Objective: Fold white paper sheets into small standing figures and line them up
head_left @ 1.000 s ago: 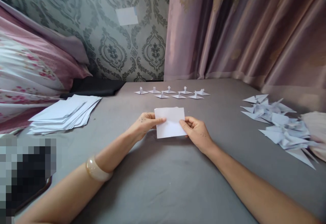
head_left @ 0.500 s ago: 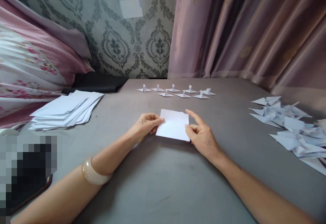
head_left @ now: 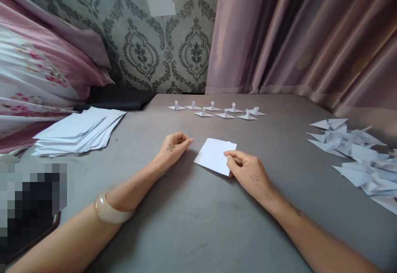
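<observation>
A small white folded sheet of paper (head_left: 214,155) lies tilted on the grey surface (head_left: 198,223) in the middle. My right hand (head_left: 248,171) pinches its right edge between thumb and fingers. My left hand (head_left: 173,147) rests on the surface just left of the sheet, apart from it, fingers loosely curled with nothing in them. A pale bangle (head_left: 108,211) sits on my left wrist.
A stack of white sheets (head_left: 77,132) lies at the left. Several small folded paper figures (head_left: 217,111) stand in two rows at the back. A heap of folded white shapes (head_left: 356,153) lies at the right. Floral bedding (head_left: 37,78) and a curtain (head_left: 310,37) border the surface.
My left hand has let go of the sheet and drawn slightly left. The sheet has turned and shifted right, now held only by my right hand.
</observation>
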Available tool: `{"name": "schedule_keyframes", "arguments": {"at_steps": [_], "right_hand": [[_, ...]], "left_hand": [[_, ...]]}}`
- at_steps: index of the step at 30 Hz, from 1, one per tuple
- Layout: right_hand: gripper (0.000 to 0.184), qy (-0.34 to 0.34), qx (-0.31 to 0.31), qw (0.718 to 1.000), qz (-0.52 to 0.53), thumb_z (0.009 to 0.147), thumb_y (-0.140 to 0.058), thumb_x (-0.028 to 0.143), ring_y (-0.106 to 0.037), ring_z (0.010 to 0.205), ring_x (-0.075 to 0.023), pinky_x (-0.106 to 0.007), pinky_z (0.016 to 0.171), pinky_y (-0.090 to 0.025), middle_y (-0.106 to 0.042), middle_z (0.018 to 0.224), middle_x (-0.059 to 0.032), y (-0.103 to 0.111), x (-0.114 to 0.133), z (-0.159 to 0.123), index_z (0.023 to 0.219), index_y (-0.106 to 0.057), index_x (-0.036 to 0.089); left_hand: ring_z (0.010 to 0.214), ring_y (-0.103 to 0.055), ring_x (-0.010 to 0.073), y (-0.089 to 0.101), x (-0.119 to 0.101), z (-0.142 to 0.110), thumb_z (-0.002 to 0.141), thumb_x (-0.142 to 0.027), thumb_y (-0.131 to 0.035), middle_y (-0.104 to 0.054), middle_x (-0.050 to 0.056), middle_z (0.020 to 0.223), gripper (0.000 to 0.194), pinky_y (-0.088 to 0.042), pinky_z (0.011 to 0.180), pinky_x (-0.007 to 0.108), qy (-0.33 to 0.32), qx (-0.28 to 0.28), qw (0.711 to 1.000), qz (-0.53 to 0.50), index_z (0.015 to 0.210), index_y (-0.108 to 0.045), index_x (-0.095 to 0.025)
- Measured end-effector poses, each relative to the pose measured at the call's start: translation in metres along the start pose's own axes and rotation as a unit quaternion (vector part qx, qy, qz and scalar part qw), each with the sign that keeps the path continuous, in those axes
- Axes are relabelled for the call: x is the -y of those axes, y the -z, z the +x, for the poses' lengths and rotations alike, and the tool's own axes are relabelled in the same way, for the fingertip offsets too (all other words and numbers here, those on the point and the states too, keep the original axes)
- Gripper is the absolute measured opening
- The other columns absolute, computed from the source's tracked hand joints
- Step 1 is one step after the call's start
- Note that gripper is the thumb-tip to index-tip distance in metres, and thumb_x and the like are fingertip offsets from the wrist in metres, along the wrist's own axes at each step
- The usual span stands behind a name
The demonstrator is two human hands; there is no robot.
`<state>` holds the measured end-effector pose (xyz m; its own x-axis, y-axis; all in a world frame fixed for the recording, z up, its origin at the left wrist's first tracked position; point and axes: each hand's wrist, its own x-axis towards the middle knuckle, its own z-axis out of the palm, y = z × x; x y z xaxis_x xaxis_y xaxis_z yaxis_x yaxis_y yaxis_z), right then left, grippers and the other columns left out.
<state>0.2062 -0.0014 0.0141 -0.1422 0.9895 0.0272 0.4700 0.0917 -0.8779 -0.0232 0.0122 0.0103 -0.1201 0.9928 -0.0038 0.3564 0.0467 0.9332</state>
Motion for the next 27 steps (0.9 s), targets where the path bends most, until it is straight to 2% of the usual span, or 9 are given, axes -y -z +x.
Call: {"name": "schedule_keyframes", "arguments": {"at_steps": [3,5,8,12,15,18,21,23,27], "right_hand": [[0.030,-0.008,-0.026,0.999,-0.028,0.082,-0.050,0.032,-0.063,0.050,-0.0168,-0.030,0.061,-0.051,-0.066,0.056,-0.0002,0.001,-0.001,0.001,0.098,-0.071,0.017],[0.033,-0.006,-0.024,0.999,-0.028,0.083,-0.049,0.032,-0.065,0.053,-0.0184,-0.031,0.062,-0.052,-0.068,0.059,-0.0022,-0.001,-0.001,0.000,0.103,-0.069,0.015],[0.042,0.006,-0.007,1.000,-0.013,0.081,-0.049,0.027,-0.070,0.063,-0.0195,-0.031,0.066,-0.053,-0.073,0.074,-0.0063,-0.007,-0.001,-0.006,0.117,-0.063,0.012],[0.047,0.026,0.009,1.000,-0.013,0.078,-0.048,0.021,-0.070,0.069,-0.0182,-0.030,0.067,-0.054,-0.074,0.102,-0.0117,-0.017,0.001,-0.017,0.123,-0.060,0.014],[0.036,0.068,0.025,0.996,-0.061,0.083,-0.046,0.023,-0.069,0.071,-0.0189,-0.030,0.068,-0.052,-0.074,0.084,-0.0070,-0.020,0.003,-0.023,0.115,-0.064,0.018],[0.034,0.127,-0.019,0.976,-0.173,0.085,-0.050,0.026,-0.066,0.073,-0.0206,-0.033,0.069,-0.050,-0.069,0.079,-0.0053,-0.014,0.004,-0.024,0.116,-0.061,0.020],[0.044,0.208,-0.056,0.941,-0.260,0.081,-0.056,0.021,-0.062,0.095,-0.0253,-0.038,0.082,-0.048,-0.064,0.108,-0.0115,-0.003,0.000,-0.018,0.125,-0.055,0.020],[0.046,0.239,-0.039,0.932,-0.271,0.079,-0.057,0.017,-0.056,0.108,-0.0274,-0.042,0.090,-0.045,-0.060,0.120,-0.0114,0.003,-0.006,-0.011,0.125,-0.056,0.021],[0.029,0.226,0.006,0.942,-0.248,0.083,-0.056,0.017,-0.055,0.106,-0.0238,-0.041,0.091,-0.042,-0.065,0.114,-0.0054,0.009,-0.016,0.001,0.110,-0.064,0.025]], "left_hand": [[0.066,-0.052,0.0133,-0.005,-0.005,-0.008,0.085,-0.029,-0.054,-0.059,0.002,0.075,0.014,-0.040,0.060,0.025,-0.163,0.003,0.983,0.085,0.091,-0.058,-0.017],[0.092,-0.056,0.0202,-0.012,-0.008,-0.016,0.082,-0.017,-0.051,-0.064,0.009,0.101,0.025,-0.044,0.080,0.033,-0.291,0.057,0.934,0.197,0.106,-0.058,-0.018],[0.113,-0.050,0.0269,-0.022,-0.010,-0.027,0.082,-0.011,-0.048,-0.059,0.012,0.124,0.041,-0.039,0.092,0.041,-0.366,0.105,0.863,0.333,0.121,-0.054,-0.018],[0.105,-0.054,0.0251,-0.024,-0.011,-0.032,0.092,-0.013,-0.040,-0.063,0.011,0.117,0.031,-0.039,0.087,0.039,-0.369,0.119,0.819,0.423,0.118,-0.056,-0.017],[0.096,-0.057,0.0224,-0.021,-0.013,-0.031,0.097,-0.016,-0.035,-0.066,0.011,0.108,0.029,-0.042,0.082,0.035,-0.360,0.142,0.809,0.441,0.112,-0.060,-0.016],[0.096,-0.059,0.0222,-0.020,-0.012,-0.031,0.095,-0.015,-0.034,-0.067,0.011,0.104,0.031,-0.046,0.081,0.033,-0.337,0.158,0.823,0.430,0.108,-0.062,-0.016],[0.099,-0.060,0.0232,-0.019,-0.008,-0.031,0.092,-0.012,-0.035,-0.067,0.010,0.107,0.032,-0.050,0.079,0.032,-0.315,0.142,0.843,0.411,0.107,-0.064,-0.017],[0.100,-0.061,0.0226,-0.019,-0.005,-0.031,0.090,-0.011,-0.037,-0.068,0.009,0.110,0.033,-0.051,0.078,0.031,-0.310,0.128,0.853,0.400,0.107,-0.064,-0.019],[0.101,-0.063,0.0205,-0.018,-0.005,-0.033,0.087,-0.010,-0.038,-0.069,0.007,0.108,0.036,-0.053,0.080,0.029,-0.313,0.122,0.861,0.382,0.108,-0.065,-0.022]]}}
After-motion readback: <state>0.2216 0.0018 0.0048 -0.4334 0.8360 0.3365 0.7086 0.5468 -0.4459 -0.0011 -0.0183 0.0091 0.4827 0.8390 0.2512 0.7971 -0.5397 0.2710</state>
